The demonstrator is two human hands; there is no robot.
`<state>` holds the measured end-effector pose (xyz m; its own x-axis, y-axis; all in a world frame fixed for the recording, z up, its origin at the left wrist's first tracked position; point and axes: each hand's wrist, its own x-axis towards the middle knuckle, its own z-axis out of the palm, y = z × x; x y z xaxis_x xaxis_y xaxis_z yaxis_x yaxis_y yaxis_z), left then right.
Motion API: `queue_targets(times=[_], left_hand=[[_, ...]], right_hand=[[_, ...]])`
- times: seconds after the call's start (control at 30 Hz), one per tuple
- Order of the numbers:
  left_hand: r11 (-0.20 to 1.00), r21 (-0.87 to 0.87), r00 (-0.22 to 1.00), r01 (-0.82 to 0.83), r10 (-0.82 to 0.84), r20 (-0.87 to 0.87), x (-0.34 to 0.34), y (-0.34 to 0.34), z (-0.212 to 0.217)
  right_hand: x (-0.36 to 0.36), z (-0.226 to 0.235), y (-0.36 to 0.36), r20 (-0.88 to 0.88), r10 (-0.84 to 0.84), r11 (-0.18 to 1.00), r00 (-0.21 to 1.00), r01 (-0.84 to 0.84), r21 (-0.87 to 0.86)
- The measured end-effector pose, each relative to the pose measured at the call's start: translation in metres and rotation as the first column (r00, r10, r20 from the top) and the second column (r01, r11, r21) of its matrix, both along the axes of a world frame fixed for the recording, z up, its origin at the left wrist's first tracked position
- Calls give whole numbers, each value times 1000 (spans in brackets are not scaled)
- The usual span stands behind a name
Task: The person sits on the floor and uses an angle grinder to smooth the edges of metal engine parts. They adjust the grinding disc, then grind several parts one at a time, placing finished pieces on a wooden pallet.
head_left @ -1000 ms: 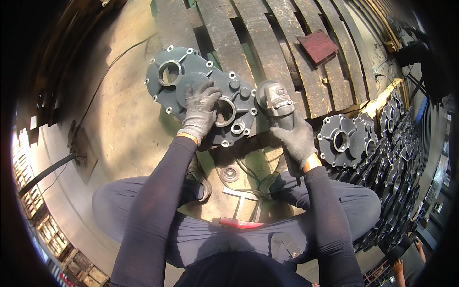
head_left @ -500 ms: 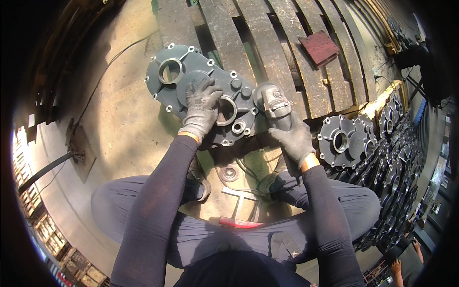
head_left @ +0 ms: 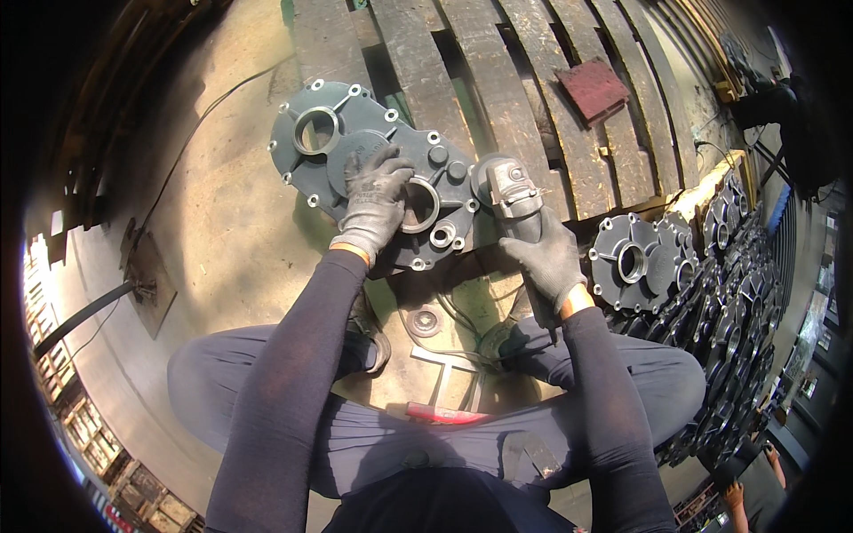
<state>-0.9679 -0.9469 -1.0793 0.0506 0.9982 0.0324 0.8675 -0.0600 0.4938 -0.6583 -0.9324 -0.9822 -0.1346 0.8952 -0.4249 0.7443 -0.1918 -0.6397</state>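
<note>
A dark grey gearbox cover (head_left: 413, 149) with round bores and bolt bosses around its rim lies at the near edge of the wooden pallet. My gloved left hand (head_left: 375, 197) grips it beside the lower bore, fingers bent over the face. In my gloved right hand (head_left: 548, 262) is an angle grinder (head_left: 515, 197), held by its body. The grinder's guarded head sits at the cover's right edge, beside a bolt boss. Whether the disc touches the metal cannot be made out.
A dark red block (head_left: 593, 91) rests on the pallet (head_left: 498, 115). Several similar covers (head_left: 653, 262) are stacked at the right. Between my feet are a loose disc (head_left: 426, 322), a cable and a metal frame with a red part (head_left: 444, 414). Another person's hand (head_left: 735, 497) shows at lower right.
</note>
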Motion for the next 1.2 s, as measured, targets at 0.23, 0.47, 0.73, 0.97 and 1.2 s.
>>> queue_targets(times=[0.23, 0.47, 0.73, 0.97, 1.2], left_hand=[[999, -43, 1000, 14, -13, 14, -1, -5, 21], [704, 76, 700, -707, 680, 219, -13, -9, 74], [414, -323, 455, -851, 889, -58, -27, 9, 97], [231, -341, 330, -911, 905, -269, -44, 67, 86], [448, 53, 438, -893, 889, -137, -96, 80, 0]], right_hand=[[23, 2, -5, 14, -114, 992, 993, 113, 46], [35, 31, -11, -139, -154, 970, 978, 176, 170], [45, 54, -21, -257, -171, 971, 951, 207, 122], [70, 41, -8, -339, -236, 959, 911, 274, 68], [85, 37, 13, -354, -250, 963, 901, 271, 9]])
